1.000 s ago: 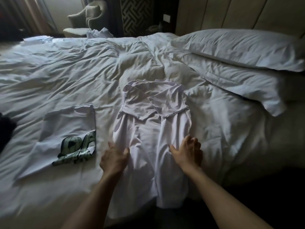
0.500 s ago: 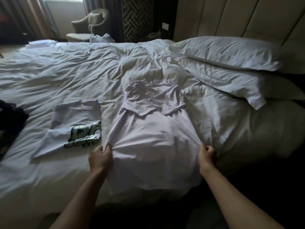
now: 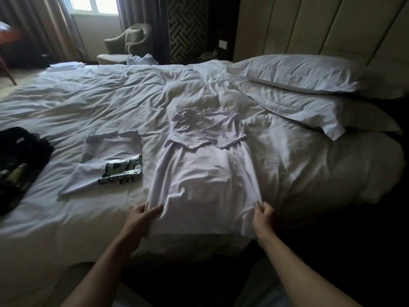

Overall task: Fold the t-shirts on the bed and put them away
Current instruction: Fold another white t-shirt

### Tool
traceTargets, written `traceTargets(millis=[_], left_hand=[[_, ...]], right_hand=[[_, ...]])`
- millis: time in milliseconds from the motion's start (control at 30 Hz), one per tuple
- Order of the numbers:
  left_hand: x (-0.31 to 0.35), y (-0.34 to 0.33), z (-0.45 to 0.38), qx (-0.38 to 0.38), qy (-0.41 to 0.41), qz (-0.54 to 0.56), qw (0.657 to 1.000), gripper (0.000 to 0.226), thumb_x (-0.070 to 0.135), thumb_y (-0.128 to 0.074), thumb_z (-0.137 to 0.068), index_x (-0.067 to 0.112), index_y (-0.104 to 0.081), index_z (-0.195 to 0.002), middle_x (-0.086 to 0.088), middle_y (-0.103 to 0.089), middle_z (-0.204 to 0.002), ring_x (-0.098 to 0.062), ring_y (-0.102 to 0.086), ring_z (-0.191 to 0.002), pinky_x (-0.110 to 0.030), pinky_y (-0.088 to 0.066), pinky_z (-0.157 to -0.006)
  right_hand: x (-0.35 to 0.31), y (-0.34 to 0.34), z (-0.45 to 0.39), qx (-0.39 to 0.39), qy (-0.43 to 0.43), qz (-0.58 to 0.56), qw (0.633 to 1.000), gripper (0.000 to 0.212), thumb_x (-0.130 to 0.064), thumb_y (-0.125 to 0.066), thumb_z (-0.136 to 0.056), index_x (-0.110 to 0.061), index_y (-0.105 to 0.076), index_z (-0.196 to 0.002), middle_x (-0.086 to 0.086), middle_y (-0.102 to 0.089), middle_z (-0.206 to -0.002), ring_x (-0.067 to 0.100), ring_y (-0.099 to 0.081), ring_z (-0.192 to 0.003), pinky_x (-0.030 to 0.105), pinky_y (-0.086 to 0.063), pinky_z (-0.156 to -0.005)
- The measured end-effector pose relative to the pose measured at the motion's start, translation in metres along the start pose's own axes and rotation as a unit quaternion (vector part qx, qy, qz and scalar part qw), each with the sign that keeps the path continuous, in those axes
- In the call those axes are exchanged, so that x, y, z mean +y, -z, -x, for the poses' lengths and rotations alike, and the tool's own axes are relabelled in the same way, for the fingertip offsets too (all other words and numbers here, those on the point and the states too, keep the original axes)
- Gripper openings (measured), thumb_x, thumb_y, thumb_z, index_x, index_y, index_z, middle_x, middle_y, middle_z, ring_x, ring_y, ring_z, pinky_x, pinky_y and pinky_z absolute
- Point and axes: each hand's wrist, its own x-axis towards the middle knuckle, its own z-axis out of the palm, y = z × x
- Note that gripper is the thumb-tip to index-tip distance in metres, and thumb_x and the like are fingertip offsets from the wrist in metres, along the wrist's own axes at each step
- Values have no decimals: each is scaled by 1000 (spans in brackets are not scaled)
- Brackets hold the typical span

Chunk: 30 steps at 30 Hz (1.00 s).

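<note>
A pale lilac t-shirt [image 3: 205, 173] lies lengthwise on the white bed [image 3: 88, 107], both sleeves folded in across its chest. My left hand [image 3: 141, 220] grips its lower left edge. My right hand [image 3: 263, 216] pinches its lower right edge, and the hem hangs a little over the bed's near side. To the left lies a folded white t-shirt with a green and black print [image 3: 110, 162].
A black garment [image 3: 20, 165] is heaped at the bed's left edge. Two white pillows [image 3: 298, 85] are stacked at the right by the padded headboard. An armchair [image 3: 128, 45] and more white clothes [image 3: 141, 59] are beyond the far side.
My hands went from the shirt's middle out to its two lower edges, took hold and spread the body flat. The view has tilted up and back.
</note>
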Motion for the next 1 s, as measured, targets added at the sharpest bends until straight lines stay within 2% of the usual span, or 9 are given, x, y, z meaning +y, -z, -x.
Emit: traceTargets(millis=[167, 333, 433, 533, 633, 733, 800, 867, 1000], left_hand=[[6, -2, 10, 51, -10, 57, 997, 11, 20, -68, -90, 11, -69, -94, -2, -72, -74, -8, -66, -57, -19, -51, -48], [5, 8, 17, 92, -61, 143, 983, 15, 13, -66, -92, 5, -68, -105, -10, -68, -88, -14, -64, -68, -22, -56, -55], [4, 2, 22, 151, -65, 126, 978, 11, 17, -67, -92, 7, -67, -98, -3, -64, -78, -11, -59, -64, -20, -53, -50], [2, 2, 15, 200, -61, 134, 969, 21, 26, -71, -91, 5, -67, -88, 2, -54, -54, -4, -45, -39, -15, -39, -39], [-1, 2, 16, 209, -33, 170, 962, 19, 24, -73, -89, 5, -67, -88, -4, -53, -62, -3, -41, -32, -14, -35, -35], [-12, 4, 14, 163, -1, 267, 950, 19, 13, -73, -86, 8, -67, -104, -11, -63, -87, -13, -64, -63, -22, -49, -46], [-14, 2, 9, 129, 22, 337, 932, 34, 14, -71, -83, 8, -66, -117, -16, -62, -109, -22, -65, -83, -29, -55, -57], [-11, -2, 4, 123, 22, 391, 912, 46, 17, -67, -84, 4, -62, -127, -15, -61, -125, -22, -65, -92, -32, -60, -64], [8, -8, -2, 124, 10, 506, 854, 45, 18, -62, -93, -1, -56, -133, -21, -60, -132, -33, -63, -111, -32, -55, -76]], right_hand=[[-24, 11, -6, -9, -73, -133, 988, 20, -15, -60, -96, -9, -61, -77, 1, -56, -67, 18, -53, -68, 30, -44, -67], [-25, 28, -1, -23, -117, -217, 969, 10, -13, -60, -96, -10, -60, -86, 9, -55, -80, 22, -52, -70, 27, -52, -53], [-21, 34, 5, -17, -144, -226, 963, 17, -11, -59, -96, -1, -58, -111, 12, -58, -88, 26, -56, -76, 33, -53, -63], [-28, 35, 6, 15, -147, -218, 965, 18, -9, -59, -96, -1, -60, -112, 6, -55, -76, 22, -54, -71, 30, -48, -63], [-30, 33, 3, 22, -181, -213, 960, 29, -8, -60, -95, 12, -58, -116, 10, -56, -80, 26, -54, -85, 44, -49, -78], [-28, 30, 8, 14, -223, -220, 950, 39, -11, -65, -93, 14, -55, -121, 17, -61, -96, 32, -60, -96, 49, -52, -85], [-26, 29, 9, -1, -229, -259, 938, 40, -13, -69, -90, 9, -58, -122, 19, -62, -107, 32, -61, -96, 40, -54, -68], [-28, 28, 5, -16, -221, -293, 930, 34, -15, -71, -88, 3, -64, -116, 16, -64, -107, 28, -61, -89, 31, -49, -59], [-48, 36, 4, -71, -196, -383, 900, 19, -30, -57, -95, -14, -65, -91, 8, -66, -93, 22, -61, -77, 31, -49, -63]])
